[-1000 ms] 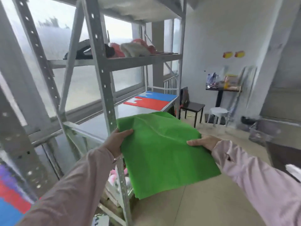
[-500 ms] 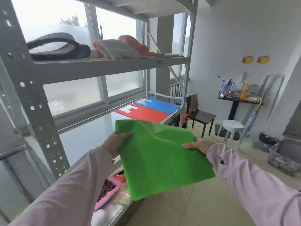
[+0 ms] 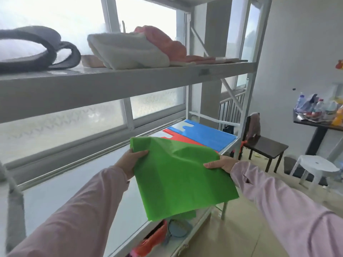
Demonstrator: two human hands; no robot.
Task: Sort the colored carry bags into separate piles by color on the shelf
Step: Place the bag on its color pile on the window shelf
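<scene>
two-handed pinch on green bag (image 3: 178, 179): left hand (image 3: 132, 160) & right hand (image 3: 221, 162) each gripping a top corner, bag held above shelf (image 3: 74, 193), near side of red pile (image 3: 181, 139) & blue pile (image 3: 206, 136). best laid flat beside red w/o overlap, edges squared, then let go.

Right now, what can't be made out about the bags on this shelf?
Head view only.
red bag: mostly covered by the green bag.
left hand and right hand: fingers beneath the green bag hidden.
lower-shelf items: partly covered by it, blurred.
table bottles: small, cut by the right edge.
</scene>
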